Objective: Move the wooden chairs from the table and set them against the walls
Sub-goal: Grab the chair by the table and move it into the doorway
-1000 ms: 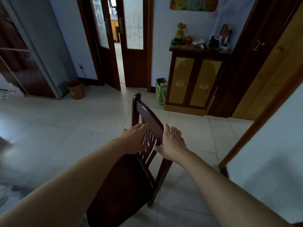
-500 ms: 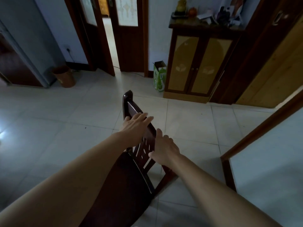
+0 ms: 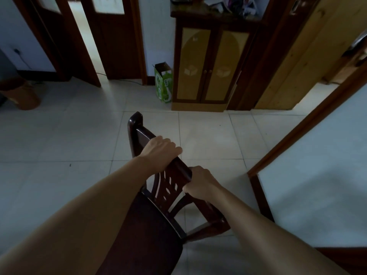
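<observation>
A dark wooden chair (image 3: 143,231) with a carved, slotted backrest stands on the tiled floor in front of me, its back turned away from me to the right. My left hand (image 3: 159,150) is closed over the top rail of the backrest. My right hand (image 3: 200,183) grips the near end of that rail, at the right back post. The seat runs down to the bottom edge of the view, and my left forearm hides part of it. The front legs are out of sight.
A wall with dark wooden trim (image 3: 309,124) runs along the right. Ahead stand a yellow-doored cabinet (image 3: 208,66), a green bag (image 3: 163,84), an open doorway (image 3: 87,40), and a brown bin (image 3: 21,94) at the left. Pale floor tiles (image 3: 69,139) lie between.
The view has moved closer to the cabinet and tilted down. My left hand has closed over the top rail. My right hand has slid down to grip the rail's end.
</observation>
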Tool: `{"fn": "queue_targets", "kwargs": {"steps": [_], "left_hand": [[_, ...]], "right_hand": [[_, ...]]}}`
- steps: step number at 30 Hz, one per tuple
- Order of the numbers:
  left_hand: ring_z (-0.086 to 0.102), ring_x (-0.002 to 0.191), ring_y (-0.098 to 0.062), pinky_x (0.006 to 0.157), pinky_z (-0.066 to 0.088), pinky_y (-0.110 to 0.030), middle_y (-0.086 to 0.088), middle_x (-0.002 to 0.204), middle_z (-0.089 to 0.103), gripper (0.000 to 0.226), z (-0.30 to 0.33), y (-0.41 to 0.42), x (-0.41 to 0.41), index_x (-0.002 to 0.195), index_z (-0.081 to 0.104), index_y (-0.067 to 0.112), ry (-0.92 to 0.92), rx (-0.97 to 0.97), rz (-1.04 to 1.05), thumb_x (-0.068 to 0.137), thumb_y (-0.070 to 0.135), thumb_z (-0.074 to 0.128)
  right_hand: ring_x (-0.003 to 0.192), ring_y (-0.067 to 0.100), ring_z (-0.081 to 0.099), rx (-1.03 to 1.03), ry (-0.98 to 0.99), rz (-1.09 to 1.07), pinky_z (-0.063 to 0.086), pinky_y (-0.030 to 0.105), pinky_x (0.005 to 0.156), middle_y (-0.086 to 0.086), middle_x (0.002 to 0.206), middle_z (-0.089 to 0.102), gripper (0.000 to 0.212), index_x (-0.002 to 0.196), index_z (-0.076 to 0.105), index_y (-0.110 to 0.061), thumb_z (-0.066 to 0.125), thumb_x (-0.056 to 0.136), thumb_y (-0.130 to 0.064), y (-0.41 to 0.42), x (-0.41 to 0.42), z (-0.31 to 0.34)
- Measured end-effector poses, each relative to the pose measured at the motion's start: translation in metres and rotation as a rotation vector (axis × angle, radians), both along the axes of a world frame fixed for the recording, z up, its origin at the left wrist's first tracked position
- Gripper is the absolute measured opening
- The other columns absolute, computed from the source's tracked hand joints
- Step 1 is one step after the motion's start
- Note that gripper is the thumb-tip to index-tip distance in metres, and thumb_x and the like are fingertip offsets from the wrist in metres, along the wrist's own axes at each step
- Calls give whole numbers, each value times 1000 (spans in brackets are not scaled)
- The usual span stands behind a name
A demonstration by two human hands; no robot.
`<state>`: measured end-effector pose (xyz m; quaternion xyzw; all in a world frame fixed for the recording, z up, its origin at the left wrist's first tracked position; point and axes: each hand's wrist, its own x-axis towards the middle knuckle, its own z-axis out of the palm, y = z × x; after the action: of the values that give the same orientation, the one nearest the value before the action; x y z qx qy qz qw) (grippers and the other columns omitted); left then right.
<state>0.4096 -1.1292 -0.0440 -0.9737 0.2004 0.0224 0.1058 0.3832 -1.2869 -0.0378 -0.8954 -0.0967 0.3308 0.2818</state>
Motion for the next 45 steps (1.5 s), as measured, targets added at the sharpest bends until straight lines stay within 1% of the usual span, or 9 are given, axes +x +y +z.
{"fn": "queue_targets", "kwargs": {"steps": [6, 9, 13, 17, 22, 27, 33, 39, 45], "left_hand": [[58, 87, -19, 77, 42, -33, 1, 90, 61, 15, 13, 11, -5, 101, 53, 20, 52, 78, -101, 88, 14, 51], [59, 81, -19, 71, 45, -32, 1, 85, 61, 13, 21, 13, -6, 95, 53, 21, 104, 131, -130, 87, 11, 52], [52, 69, -17, 59, 38, -31, 2, 73, 51, 19, 33, 17, -5, 77, 43, 21, 146, 178, -143, 83, 6, 52], [52, 67, -18, 57, 34, -31, 4, 69, 45, 14, 52, 13, -1, 78, 49, 20, 134, 192, -154, 78, 8, 57], [50, 68, -19, 57, 34, -31, 3, 71, 45, 17, 82, -8, 9, 77, 45, 21, 82, 193, -203, 79, 8, 57], [58, 77, -23, 58, 37, -32, -1, 83, 59, 16, 111, -60, 33, 81, 49, 20, 3, 200, -310, 80, 6, 56], [58, 78, -22, 55, 35, -33, 2, 81, 55, 18, 123, -142, 74, 82, 48, 23, -62, 206, -442, 79, 8, 59], [56, 71, -19, 54, 36, -31, 3, 75, 53, 18, 127, -236, 124, 86, 52, 21, -101, 249, -549, 77, 9, 62], [46, 62, -17, 46, 28, -30, 4, 62, 35, 20, 119, -329, 172, 80, 44, 20, -109, 275, -640, 79, 8, 60]], "right_hand": [[57, 15, 48, -8, -7, 20, 40, 26, 55, -2, 65, 48, 22, 66, 43, -17, 56, 77, -4, 5, -8, 0], [69, 21, 57, -3, -46, 19, 47, 29, 63, 0, 74, 54, 12, 84, 55, -14, 58, 78, -4, 7, -17, 0], [68, 18, 55, -11, -99, 27, 45, 27, 60, -3, 74, 52, 22, 91, 50, -21, 61, 78, -7, 11, -26, 4], [67, 17, 54, -17, -130, 25, 43, 25, 59, -4, 74, 51, 22, 89, 49, -22, 59, 78, -6, 7, -25, 21], [74, 21, 56, -42, -178, -7, 43, 28, 65, 2, 85, 56, 31, 107, 56, -17, 58, 77, -7, -12, -18, 51], [81, 25, 61, -70, -265, -122, 48, 31, 67, 3, 88, 57, 33, 111, 53, -16, 57, 79, -10, -54, -12, 77], [91, 26, 62, -106, -337, -301, 53, 36, 77, 7, 102, 61, 43, 120, 51, -18, 56, 79, -9, -121, 5, 86], [83, 19, 61, -104, -394, -426, 51, 30, 67, 4, 101, 62, 46, 124, 50, -20, 58, 80, -9, -204, 41, 85], [77, 19, 57, -160, -372, -497, 50, 32, 66, -6, 78, 46, 44, 121, 51, -21, 56, 79, -8, -291, 81, 80]]}}
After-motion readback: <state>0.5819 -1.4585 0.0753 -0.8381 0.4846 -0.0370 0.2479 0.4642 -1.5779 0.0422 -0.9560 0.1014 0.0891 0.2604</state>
